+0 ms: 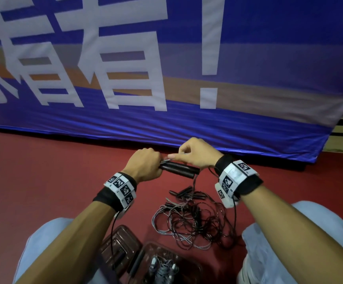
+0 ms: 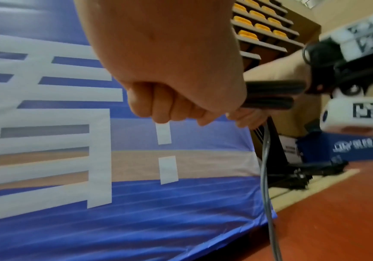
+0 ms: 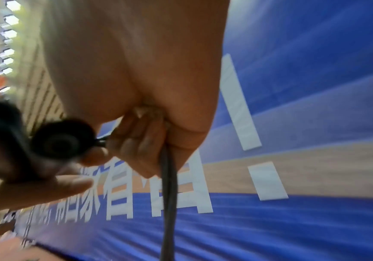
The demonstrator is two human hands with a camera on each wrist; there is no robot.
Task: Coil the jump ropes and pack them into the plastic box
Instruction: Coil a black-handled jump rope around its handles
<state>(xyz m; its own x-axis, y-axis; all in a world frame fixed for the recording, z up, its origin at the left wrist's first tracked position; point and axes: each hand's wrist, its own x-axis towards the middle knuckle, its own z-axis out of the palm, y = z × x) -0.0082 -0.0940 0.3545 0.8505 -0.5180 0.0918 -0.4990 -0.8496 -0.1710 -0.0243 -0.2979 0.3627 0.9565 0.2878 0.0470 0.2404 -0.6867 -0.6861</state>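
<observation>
two hands on a pair of black handles (image 1: 179,170), above the red floor (image 1: 43,171).
head: left hand (image 1: 145,166) wraps the handles, right hand (image 1: 197,153) pinches the cord (image 1: 194,182); plastic box (image 1: 125,242) cut off below. left wrist: fist closed on handles (image 2: 270,95). right wrist: blurred, cord (image 3: 168,194) seemingly pinched, blue banner (image 3: 315,88) behind.

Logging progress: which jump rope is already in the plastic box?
The grey-corded jump rope, bundled inside the plastic box at the bottom of the head view. The other ropes lie tangled on the red floor or are held in both hands.
</observation>
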